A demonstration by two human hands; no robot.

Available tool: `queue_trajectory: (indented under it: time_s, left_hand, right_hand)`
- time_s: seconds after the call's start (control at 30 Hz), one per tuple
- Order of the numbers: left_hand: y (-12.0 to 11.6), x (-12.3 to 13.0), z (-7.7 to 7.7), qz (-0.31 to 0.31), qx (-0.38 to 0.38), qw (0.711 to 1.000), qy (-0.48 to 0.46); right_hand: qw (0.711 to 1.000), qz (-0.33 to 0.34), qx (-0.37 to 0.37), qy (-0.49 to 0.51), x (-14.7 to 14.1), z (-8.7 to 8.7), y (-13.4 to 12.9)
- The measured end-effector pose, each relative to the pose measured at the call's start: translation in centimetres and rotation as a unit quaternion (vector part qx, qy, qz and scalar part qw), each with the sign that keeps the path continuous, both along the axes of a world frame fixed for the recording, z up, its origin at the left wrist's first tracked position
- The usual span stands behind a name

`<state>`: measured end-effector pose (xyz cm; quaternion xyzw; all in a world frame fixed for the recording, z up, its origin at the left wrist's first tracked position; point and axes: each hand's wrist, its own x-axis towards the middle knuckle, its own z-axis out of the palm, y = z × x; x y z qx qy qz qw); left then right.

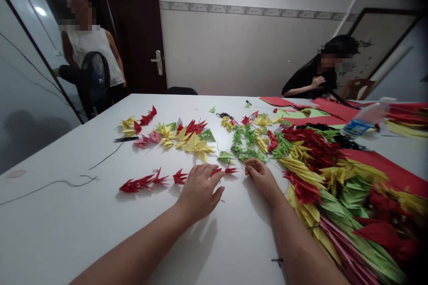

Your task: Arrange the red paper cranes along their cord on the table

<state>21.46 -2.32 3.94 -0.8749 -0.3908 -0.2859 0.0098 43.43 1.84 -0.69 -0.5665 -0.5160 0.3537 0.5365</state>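
My left hand rests on the white table with fingers spread, its fingertips touching a small red paper crane. My right hand lies just to the right, fingers curled in a pinch on something thin; a thread is not clear to see. Another red crane sits between the two hands. A row of red cranes stretches left of my left hand. Green cranes lie just beyond my right hand.
Loose yellow, red and green cranes cover the table's middle. A thick bundle of strung cranes fills the right side, with red paper sheets and a plastic bottle. Scissors and a cord lie left. Two people are at the far side.
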Motion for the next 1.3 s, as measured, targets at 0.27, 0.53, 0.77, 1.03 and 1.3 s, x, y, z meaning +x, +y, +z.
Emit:
queue_trajectory:
  time_s: [0.27, 0.53, 0.77, 1.03, 1.3]
  left_hand:
    - [-2.9, -8.6, -0.8, 0.02, -0.006, 0.993, -0.114]
    - [0.3, -15.8, -0.3, 0.213, -0.099, 0.808, -0.541]
    - [5.5, -22.2, 5.6, 0.207, -0.212, 0.494, -0.818]
    - [1.9, -20.5, 6.3, 0.085, -0.222, 0.558, -0.795]
    - [-1.9, -18.6, 1.0, 0.156, -0.346, 0.472, -0.796]
  right_hand:
    - [1.0, 0.002, 0.005, -0.005, 0.0, -0.2, -0.1]
    - [1.0, 0.001, 0.002, -0.021, 0.2, -0.5, 0.1]
    - [1.0, -0.001, 0.007, -0.022, 0.2, -0.5, 0.1]
    - [0.999, 0.003, -0.002, -0.034, 0.2, -0.6, 0.2]
    - [0.999, -0.003, 0.0, -0.048, 0.1, -0.5, 0.1]
